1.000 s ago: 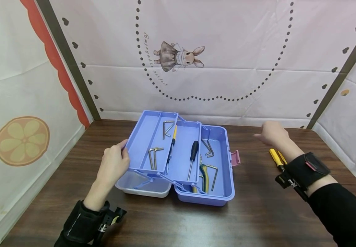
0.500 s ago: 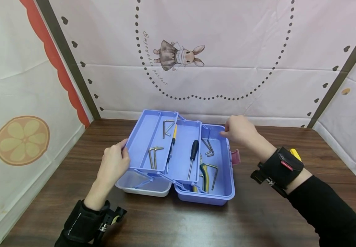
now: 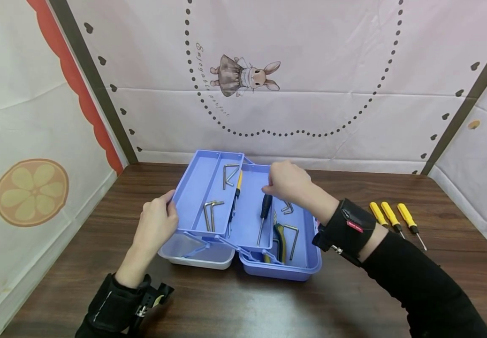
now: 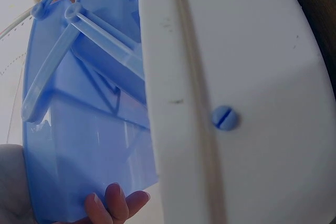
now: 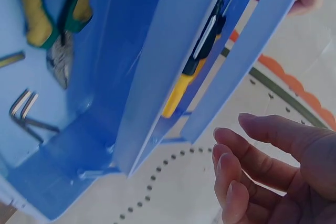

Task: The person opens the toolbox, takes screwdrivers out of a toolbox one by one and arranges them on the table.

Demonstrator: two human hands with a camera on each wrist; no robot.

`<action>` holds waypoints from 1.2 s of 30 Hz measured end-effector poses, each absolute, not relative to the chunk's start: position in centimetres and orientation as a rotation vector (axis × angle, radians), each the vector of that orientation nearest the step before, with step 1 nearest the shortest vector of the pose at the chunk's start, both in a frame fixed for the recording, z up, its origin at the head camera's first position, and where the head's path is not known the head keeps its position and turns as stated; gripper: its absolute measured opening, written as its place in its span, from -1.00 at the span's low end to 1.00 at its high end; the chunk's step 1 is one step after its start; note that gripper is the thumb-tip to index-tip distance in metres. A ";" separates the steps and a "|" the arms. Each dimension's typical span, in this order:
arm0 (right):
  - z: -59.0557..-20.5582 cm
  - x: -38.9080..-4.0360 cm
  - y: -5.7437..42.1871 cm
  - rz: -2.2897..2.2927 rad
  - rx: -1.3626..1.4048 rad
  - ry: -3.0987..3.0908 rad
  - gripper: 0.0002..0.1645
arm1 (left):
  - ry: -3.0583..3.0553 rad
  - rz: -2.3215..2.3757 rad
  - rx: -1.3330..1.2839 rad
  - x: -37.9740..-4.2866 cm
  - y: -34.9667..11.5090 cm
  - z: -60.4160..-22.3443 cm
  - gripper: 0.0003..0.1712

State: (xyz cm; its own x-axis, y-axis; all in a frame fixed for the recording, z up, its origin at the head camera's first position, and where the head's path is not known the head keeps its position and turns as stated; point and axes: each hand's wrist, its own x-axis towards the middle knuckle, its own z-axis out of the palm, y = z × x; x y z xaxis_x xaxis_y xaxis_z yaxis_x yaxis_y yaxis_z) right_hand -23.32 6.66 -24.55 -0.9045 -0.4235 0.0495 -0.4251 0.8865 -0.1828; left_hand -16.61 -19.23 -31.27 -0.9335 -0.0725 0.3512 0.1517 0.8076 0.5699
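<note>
My left hand (image 3: 155, 225) grips the left edge of the upper tray (image 3: 199, 188) of a blue toolbox; in the left wrist view its fingertips (image 4: 116, 203) press against the tray's underside. My right hand (image 3: 290, 182) hovers over the lower tray (image 3: 249, 188), just above the handle of a black screwdriver (image 3: 266, 206). In the right wrist view its thumb and loosely bent fingers stand apart with nothing between them. Hex keys (image 3: 211, 213) lie in the upper tray. A yellow-and-black tool (image 5: 181, 90) lies near the trays' meeting edge. Green-and-yellow pliers (image 5: 79, 9) and more hex keys (image 5: 26, 114) lie in the box's bottom.
Three yellow-handled screwdrivers (image 3: 406, 215) lie on the brown wooden table (image 3: 353, 291) at the right, beyond my right forearm. The toolbox's whitish lid (image 3: 201, 258) lies folded out beneath the trays. A printed cloth (image 3: 311, 108) hangs behind and at both sides.
My right hand has swept left from above the yellow-handled screwdrivers to the lower tray, uncovering them. The left hand keeps its hold on the upper tray.
</note>
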 end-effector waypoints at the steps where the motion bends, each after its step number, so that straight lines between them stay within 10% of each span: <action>1: -24.7 -23.3 6.3 0.292 0.686 -3.054 -0.71 | -2.635 -0.874 -0.060 -16.6 -19.2 -31.2 -0.59; 36: -28.4 -24.2 2.4 -0.013 0.647 -3.174 -0.74 | -2.645 -0.879 -0.054 -16.6 -19.3 -31.1 -0.59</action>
State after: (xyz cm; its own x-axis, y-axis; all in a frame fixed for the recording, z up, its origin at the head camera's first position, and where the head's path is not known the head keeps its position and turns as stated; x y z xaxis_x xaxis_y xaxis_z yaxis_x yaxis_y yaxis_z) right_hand -24.18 2.43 -28.35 -0.9158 -0.3898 -0.0970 -0.3906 0.9205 -0.0117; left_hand -16.55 -19.26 -31.11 -0.9372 -0.0734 0.3409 0.1452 0.8067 0.5728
